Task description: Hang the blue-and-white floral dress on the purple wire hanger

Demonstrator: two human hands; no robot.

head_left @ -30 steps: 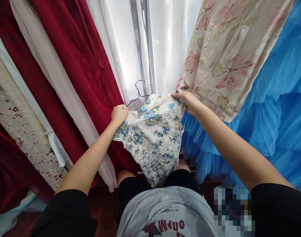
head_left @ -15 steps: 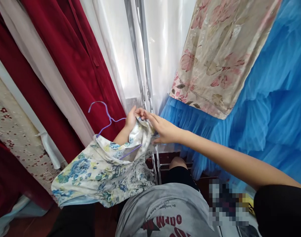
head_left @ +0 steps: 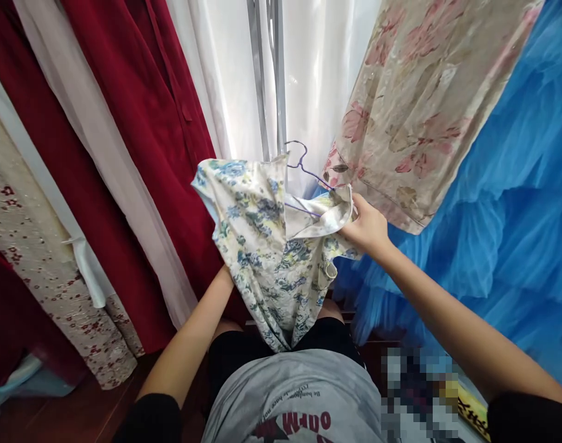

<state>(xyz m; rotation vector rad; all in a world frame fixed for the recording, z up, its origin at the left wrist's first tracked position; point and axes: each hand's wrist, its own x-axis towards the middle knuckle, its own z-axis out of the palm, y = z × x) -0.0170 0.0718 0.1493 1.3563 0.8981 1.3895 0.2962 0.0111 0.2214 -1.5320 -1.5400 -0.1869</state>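
Note:
A white floral garment (head_left: 267, 234) with blue, green and yellow flowers hangs in front of me, its neckline toward the upper right. Inside it is a thin purple wire hanger (head_left: 300, 161), whose hook stands up out of the opening. My right hand (head_left: 366, 229) is closed on the garment's right shoulder, near that end of the hanger. Behind the garment's left side goes my left wrist (head_left: 226, 280); the left hand itself is hidden by the cloth, so its fingers do not show.
Dark red cloth (head_left: 138, 92) and other long fabrics hang at the left. Metal rods (head_left: 281, 80) stand before white drapes (head_left: 318, 61). At the right hang a beige floral panel (head_left: 414, 117) and a ruffled blue tulle skirt (head_left: 474, 246). A yellow item (head_left: 470, 406) lies at the lower right.
The garment has swung upright and to the right, with the hanger's hook now right of centre. My right hand has moved right to the shoulder; my left hand has gone behind the cloth.

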